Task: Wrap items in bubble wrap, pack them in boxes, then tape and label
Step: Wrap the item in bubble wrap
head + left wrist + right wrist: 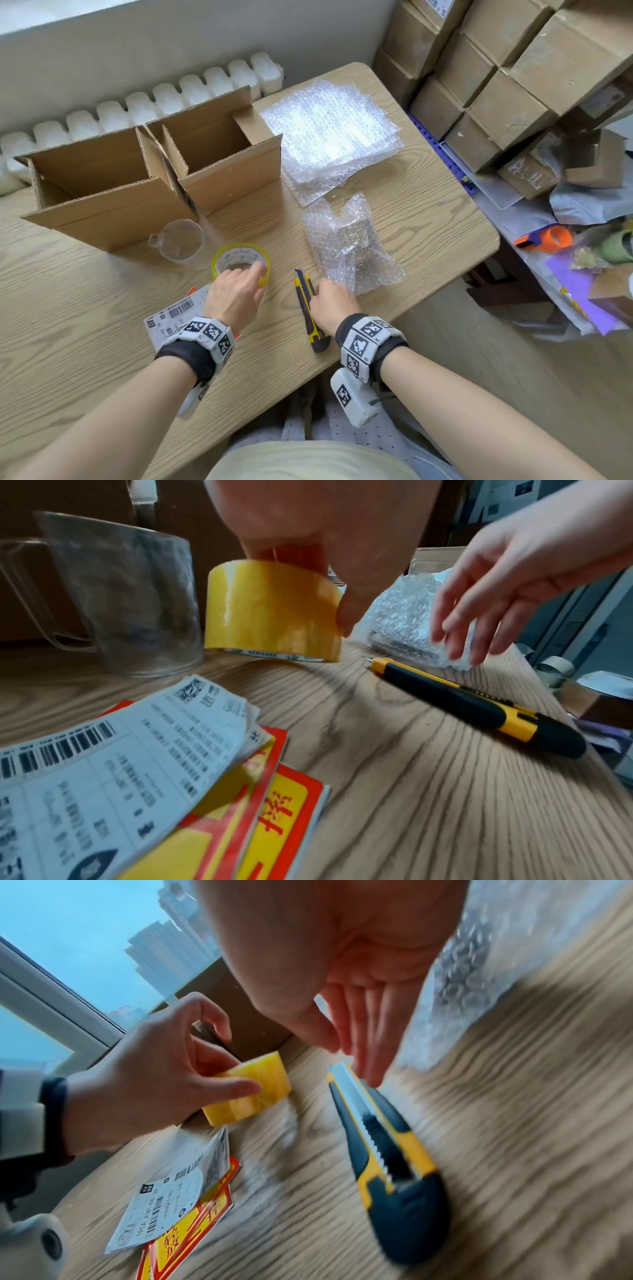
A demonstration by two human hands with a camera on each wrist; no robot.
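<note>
- The left hand (236, 294) grips the tape (240, 261), thumb on the outer wall and fingers curled over the top edge; in the left wrist view the roll sits tilted, one side lifted off the table (85, 329).
- The right hand (334, 301) holds nothing: fingers straight and loosely together, tips just above the knife (310, 308), close to the blade end.
- The wrapped item (352, 243) lies just beyond the right hand, its bubble wrap loose and not taped; spare wrap (329, 137) is stacked behind it, and two open boxes (154, 185) stand at the left.
- Risks (judged from this pose alone):
  - The fingertips hover near the knife's tip, where metal shows; closing there rather than on the handle could nick a finger.
  - The untaped wrap may spring open if nothing pins it while tape is pulled.
  - The cup (180, 241) stands just beside the roll; a sideways swing could knock it over.
  - The labels (174, 315) lie under the left wrist and could be dragged off.
</note>
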